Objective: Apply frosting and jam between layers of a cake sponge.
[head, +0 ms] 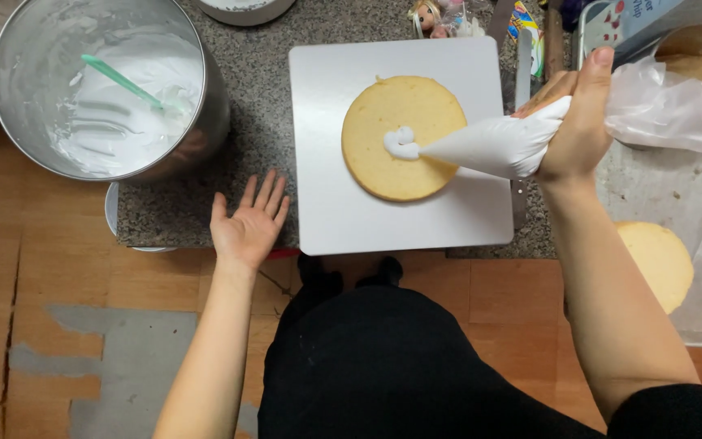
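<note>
Nearest, at six o'clock, the person's dark clothing fills the bottom of the view, above a floor [83, 301] of orange-brown tiles with a grey patch.

Just beyond, at about eight o'clock from the white board, the left hand [247, 226] lies flat and spread on the edge of the speckled stone counter [262, 122], palm up, fingers wide, holding nothing. It sits just beside the board's left edge without touching it.

The square white board [327, 203] lies in the middle of the counter. On it, toward one o'clock, rests a round yellow sponge layer [392, 175], flat, with a small swirl of white cream [400, 144] near its centre.

The right hand [578, 122] comes in from three o'clock, closed tight around the twisted top of a white piping bag [497, 146]. The bag lies nearly level, its tip touching the cream swirl, and loose clear plastic trails behind the hand toward three o'clock.

At four o'clock a second sponge layer [660, 260] lies on a sheet of clear plastic.

Farther off, at ten o'clock, a large metal mixing bowl [10, 49] holds whipped white cream with a green-handled spatula [123, 81] stuck in it. At twelve o'clock, a small doll [428, 16] and some colourful packets lie along the back of the counter.
</note>
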